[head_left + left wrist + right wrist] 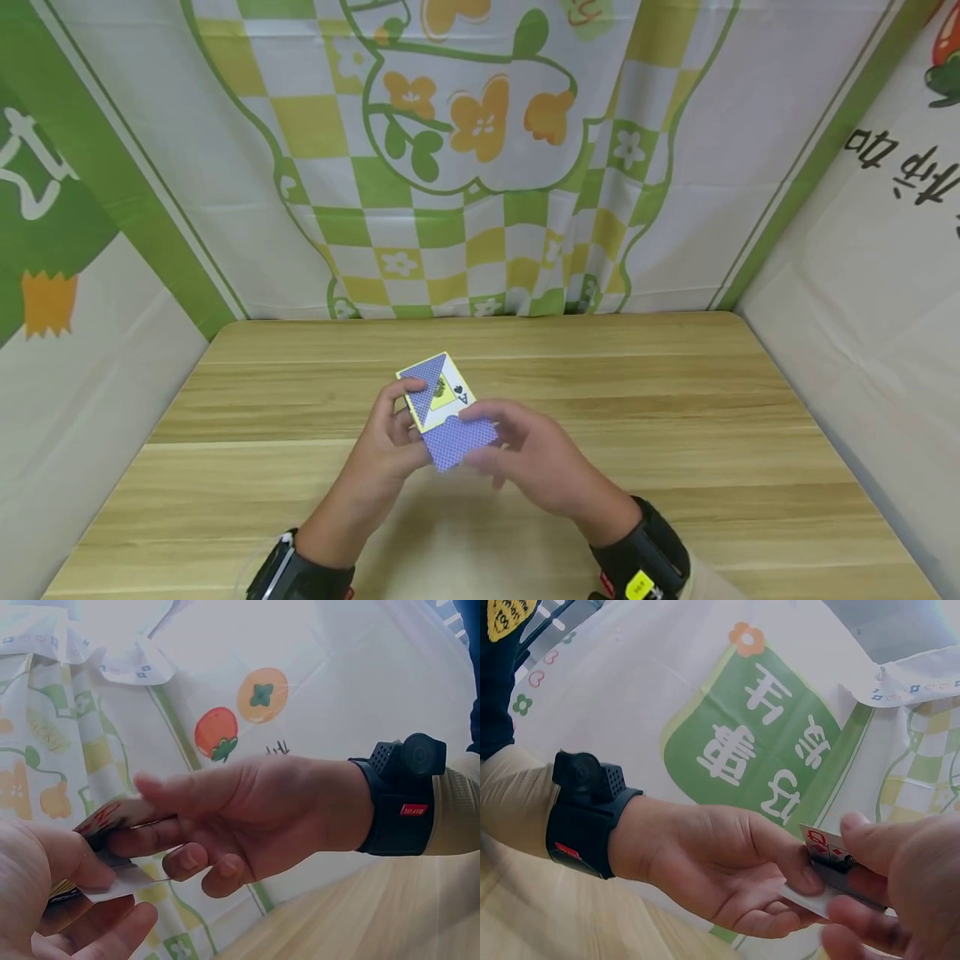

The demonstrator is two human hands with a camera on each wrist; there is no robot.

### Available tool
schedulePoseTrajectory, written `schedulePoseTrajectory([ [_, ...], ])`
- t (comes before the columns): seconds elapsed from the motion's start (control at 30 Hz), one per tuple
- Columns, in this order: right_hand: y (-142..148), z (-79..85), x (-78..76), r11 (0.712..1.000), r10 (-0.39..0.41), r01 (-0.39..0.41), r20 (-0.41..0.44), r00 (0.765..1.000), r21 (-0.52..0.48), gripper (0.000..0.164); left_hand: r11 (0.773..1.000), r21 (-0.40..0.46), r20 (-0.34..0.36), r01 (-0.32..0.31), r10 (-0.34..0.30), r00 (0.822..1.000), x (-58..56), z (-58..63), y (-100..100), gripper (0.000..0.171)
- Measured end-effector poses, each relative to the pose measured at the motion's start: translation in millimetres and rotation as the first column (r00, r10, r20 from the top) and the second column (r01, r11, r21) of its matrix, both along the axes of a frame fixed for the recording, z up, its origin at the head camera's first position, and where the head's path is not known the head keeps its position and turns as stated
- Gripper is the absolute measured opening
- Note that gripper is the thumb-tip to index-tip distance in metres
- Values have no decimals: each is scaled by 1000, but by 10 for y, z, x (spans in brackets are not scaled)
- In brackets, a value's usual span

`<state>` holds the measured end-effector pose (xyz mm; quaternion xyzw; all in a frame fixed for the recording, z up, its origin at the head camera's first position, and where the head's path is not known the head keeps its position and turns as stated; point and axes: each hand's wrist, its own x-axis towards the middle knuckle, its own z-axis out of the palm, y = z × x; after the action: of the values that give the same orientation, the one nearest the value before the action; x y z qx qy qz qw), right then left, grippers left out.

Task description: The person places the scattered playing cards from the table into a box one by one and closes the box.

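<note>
In the head view my left hand (pixel 382 454) grips a playing-card box (pixel 456 397), with fingers along its left side and the thumb low. The box shows an ace of spades, a yellow patch and a blue patterned corner. Blue-backed playing cards (pixel 452 443) stick out below the box towards me, overlapping it. My right hand (pixel 543 458) pinches these cards at their right side, its fingertips close to the box corner. A red queen of diamonds (pixel 819 841) faces out between the hands in the right wrist view. Fingers hide much of the cards in both wrist views.
Both hands are above a light wooden table (pixel 262 375). A checkered, flowered curtain (pixel 450 242) hangs behind its far edge, and printed white cloth walls (pixel 862 308) stand at the sides. Each wrist wears a black camera strap (pixel 645 550).
</note>
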<state>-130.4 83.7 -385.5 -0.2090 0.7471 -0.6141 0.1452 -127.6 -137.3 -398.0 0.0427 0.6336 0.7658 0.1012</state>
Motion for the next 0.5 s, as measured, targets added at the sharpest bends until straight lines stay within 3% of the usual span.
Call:
schedulePoseTrajectory([
  [0.23,6,-54,-65,986,-164,167,-91,982,28,28,999,24,-14,38,-38,999,8,-21,8,73],
  [0.5,9,-69,-133,961,-265,270,-84,961,63,33,995,1,-19,100,-100,995,12,-41,17,72],
])
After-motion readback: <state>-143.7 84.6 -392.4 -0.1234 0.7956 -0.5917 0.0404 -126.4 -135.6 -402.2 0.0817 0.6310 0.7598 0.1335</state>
